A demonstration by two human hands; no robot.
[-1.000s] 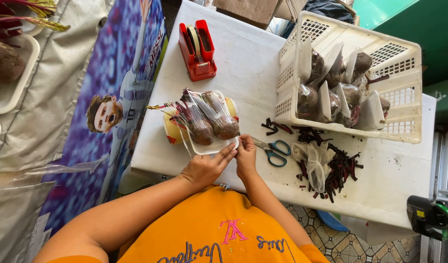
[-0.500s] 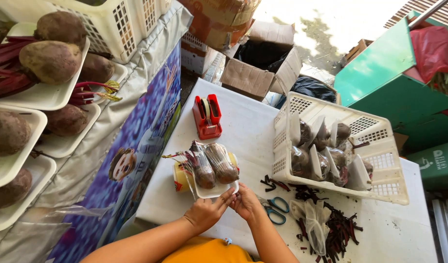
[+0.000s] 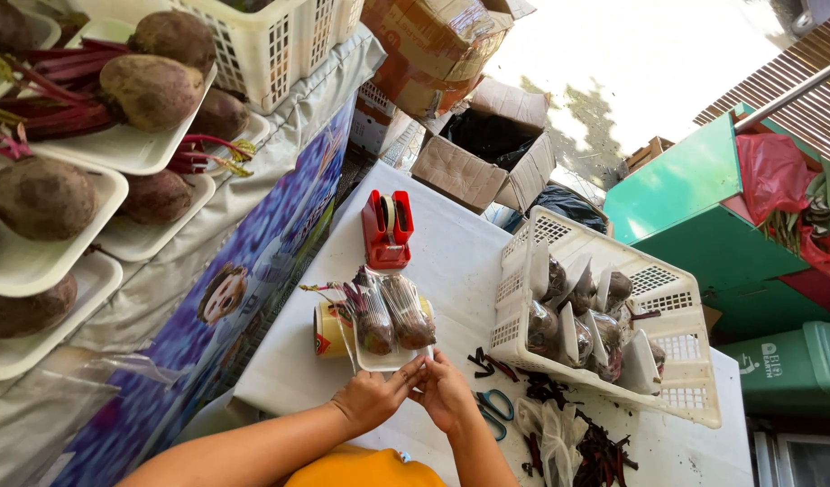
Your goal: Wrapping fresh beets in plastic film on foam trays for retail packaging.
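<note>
Centrally, left hand (image 3: 372, 399), right hand (image 3: 445, 394) pinching wrapped beet tray (image 3: 390, 326) near edge

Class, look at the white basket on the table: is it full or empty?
Partly full. The white basket holds several wrapped trays of beetroot standing on edge, with bare space left at its far end.

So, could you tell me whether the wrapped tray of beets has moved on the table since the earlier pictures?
No. The wrapped tray of beets sits just below the red tape dispenser as before; only the camera view shifted.
</note>
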